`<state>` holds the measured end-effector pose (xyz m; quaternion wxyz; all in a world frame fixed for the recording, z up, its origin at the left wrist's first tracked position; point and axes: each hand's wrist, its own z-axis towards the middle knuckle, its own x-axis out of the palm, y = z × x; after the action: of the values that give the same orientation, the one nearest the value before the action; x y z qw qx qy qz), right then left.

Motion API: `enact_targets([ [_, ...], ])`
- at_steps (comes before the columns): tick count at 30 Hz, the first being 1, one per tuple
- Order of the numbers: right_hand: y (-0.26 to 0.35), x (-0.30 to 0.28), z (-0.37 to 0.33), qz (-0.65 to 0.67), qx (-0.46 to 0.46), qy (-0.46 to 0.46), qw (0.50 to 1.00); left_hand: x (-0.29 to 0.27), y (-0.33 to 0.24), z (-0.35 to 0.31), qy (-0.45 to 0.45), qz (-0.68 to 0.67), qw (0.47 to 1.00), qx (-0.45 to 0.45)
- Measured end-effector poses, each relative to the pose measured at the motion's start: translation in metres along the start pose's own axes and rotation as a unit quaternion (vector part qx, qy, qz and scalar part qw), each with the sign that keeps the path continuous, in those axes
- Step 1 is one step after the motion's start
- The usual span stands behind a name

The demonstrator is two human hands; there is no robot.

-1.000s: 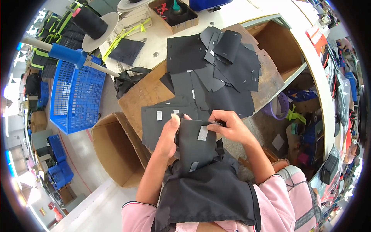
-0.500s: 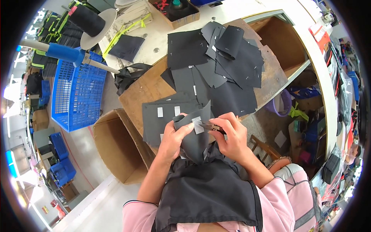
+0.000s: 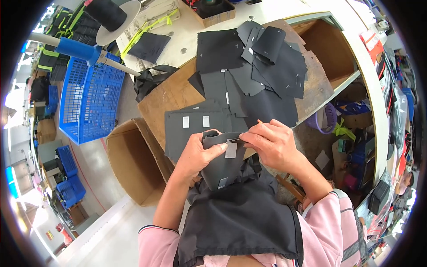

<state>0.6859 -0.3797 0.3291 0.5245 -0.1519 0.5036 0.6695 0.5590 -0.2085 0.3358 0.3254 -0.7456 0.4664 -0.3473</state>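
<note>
My left hand (image 3: 200, 153) pinches a dark grey fabric piece (image 3: 218, 167) in front of my apron, its upper edge folded over. A white label patch (image 3: 231, 150) sits on this piece, and a smaller pale patch shows near its lower end. My right hand (image 3: 272, 143) is closed around small thread snips (image 3: 233, 140), most of them hidden by the fingers. Their thin metal tip lies by the fabric's upper edge, just above the label patch. Beyond my left hand, a stack of grey fabric pieces (image 3: 175, 133) with white patches lies on the board.
More dark fabric pieces (image 3: 220, 49) overlap on the brown board (image 3: 162, 98). An open cardboard box (image 3: 133, 164) stands at the left, below a blue plastic crate (image 3: 89, 102). A black thread cone (image 3: 106, 15) is at upper left. A purple basket (image 3: 328, 119) sits under the table at right.
My right hand has moved slightly up and right and turned, covering more of the snips. The fabric's raised upper corner now lies folded down, and the label patch sits a little lower.
</note>
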Motion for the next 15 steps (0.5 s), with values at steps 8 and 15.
enact_targets([
  [8, -0.002, -0.010, -0.002, 0.062, 0.072, 0.045, 0.994, 0.002, 0.002, 0.001, -0.003, -0.028, 1.000, -0.012],
  [15, -0.008, -0.013, 0.007, 0.035, 0.002, 0.086, 0.996, 0.000, -0.003, 0.001, 0.009, 0.014, 1.000, -0.026],
])
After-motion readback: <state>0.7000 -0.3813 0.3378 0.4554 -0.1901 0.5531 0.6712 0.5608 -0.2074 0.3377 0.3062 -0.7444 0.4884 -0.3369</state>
